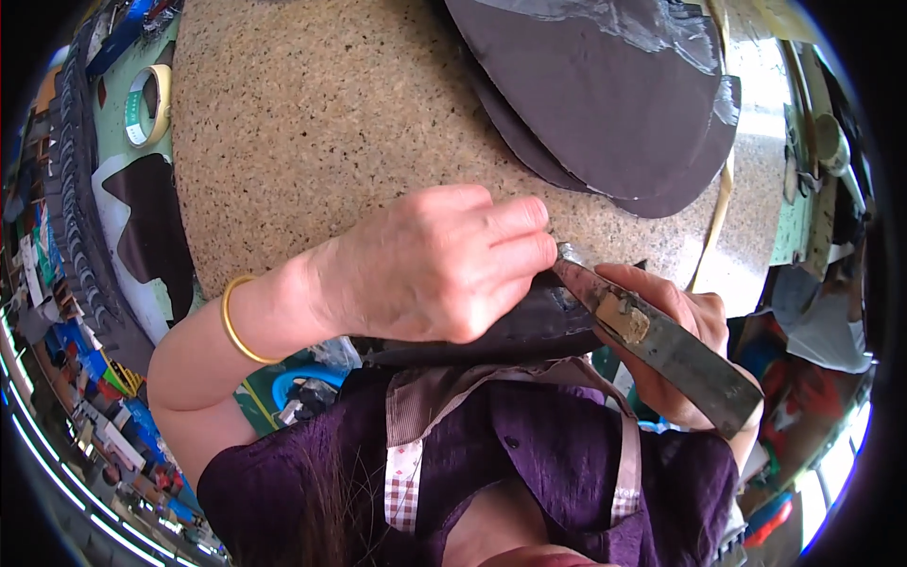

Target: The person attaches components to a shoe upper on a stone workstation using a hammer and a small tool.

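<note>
My right hand (675, 307) is closed around a flat steel blade, like a leather knife (685, 364), with a tan patch stuck on its middle. The blade slants, its narrow end by my left fingers and its broad end toward my right forearm. My left hand (453, 269) is curled, knuckles up, just left of the narrow end. Its fingertips are hidden, so what they pinch does not show. Below both hands, a dark leather-like piece (510, 331) lies along the near edge of the speckled stone slab (321, 123). A small silvery bit (572, 253) shows beside the blade's narrow end.
Several large dark rounded sheets (595, 94) lie stacked at the far right of the slab, their top smeared whitish. A pale strip (715, 222) runs beside them. At left are a tape roll (149, 106) and a dark cut piece (151, 227). Tools (831, 142) lie at right.
</note>
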`<control>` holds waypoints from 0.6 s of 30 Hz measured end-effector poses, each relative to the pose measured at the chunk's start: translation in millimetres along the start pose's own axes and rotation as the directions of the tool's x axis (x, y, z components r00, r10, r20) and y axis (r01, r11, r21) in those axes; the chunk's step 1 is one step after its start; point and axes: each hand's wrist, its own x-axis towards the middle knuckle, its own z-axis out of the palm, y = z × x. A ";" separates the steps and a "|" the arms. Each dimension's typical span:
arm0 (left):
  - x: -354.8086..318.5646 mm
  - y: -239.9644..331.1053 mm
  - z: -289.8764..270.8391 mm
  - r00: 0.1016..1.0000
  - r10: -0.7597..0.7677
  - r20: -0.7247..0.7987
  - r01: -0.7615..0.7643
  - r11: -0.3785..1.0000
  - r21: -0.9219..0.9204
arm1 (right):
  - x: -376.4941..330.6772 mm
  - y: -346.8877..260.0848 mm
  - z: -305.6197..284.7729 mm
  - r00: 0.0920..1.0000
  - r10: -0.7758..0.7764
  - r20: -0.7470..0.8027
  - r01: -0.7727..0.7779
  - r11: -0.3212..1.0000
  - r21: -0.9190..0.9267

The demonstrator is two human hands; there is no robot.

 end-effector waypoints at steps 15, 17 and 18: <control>-10.1 7.9 2.5 0.902 -0.410 -0.139 0.383 0.905 -0.187 | 21.3 -0.3 -9.0 0.979 -0.186 0.087 0.186 0.983 0.013; -12.5 8.5 2.8 0.918 -0.370 -0.144 0.346 0.923 -0.166 | 25.9 -2.6 -13.1 0.969 -0.224 0.099 0.229 0.973 -0.040; -12.7 9.9 1.6 0.923 -0.364 -0.128 0.344 0.926 -0.153 | 28.3 -3.8 -13.8 0.960 -0.257 0.111 0.267 0.960 -0.088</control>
